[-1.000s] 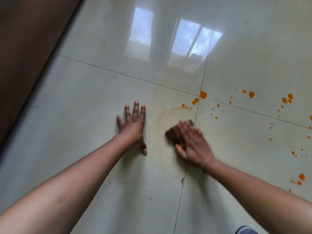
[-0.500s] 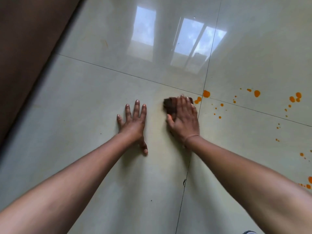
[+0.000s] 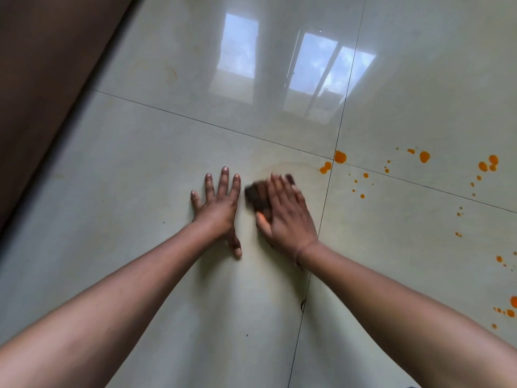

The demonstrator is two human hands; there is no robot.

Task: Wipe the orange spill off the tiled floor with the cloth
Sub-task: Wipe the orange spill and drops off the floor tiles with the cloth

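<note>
A small dark brown cloth [image 3: 256, 196] lies flat on the glossy pale tiled floor [image 3: 140, 169]. My right hand [image 3: 288, 217] presses down on it with the fingers spread over its top; most of the cloth is hidden under the palm. Just left of it, my left hand [image 3: 218, 205] rests flat on the tile, fingers apart, holding nothing. A faint orange smear ring [image 3: 282, 166] curves just beyond the cloth. Bright orange drops [image 3: 340, 157] sit at the tile joint, and several more orange spots [image 3: 488, 165] scatter to the right.
A dark brown wall or panel [image 3: 50, 79] runs along the left edge of the floor. Grout lines [image 3: 324, 208] cross near my right hand. A window reflection [image 3: 307, 71] glares on the far tiles.
My right hand has slid the cloth back toward me and slightly left, away from the tile joint. A faint smear ring shows where it passed. My left hand has stayed planted.
</note>
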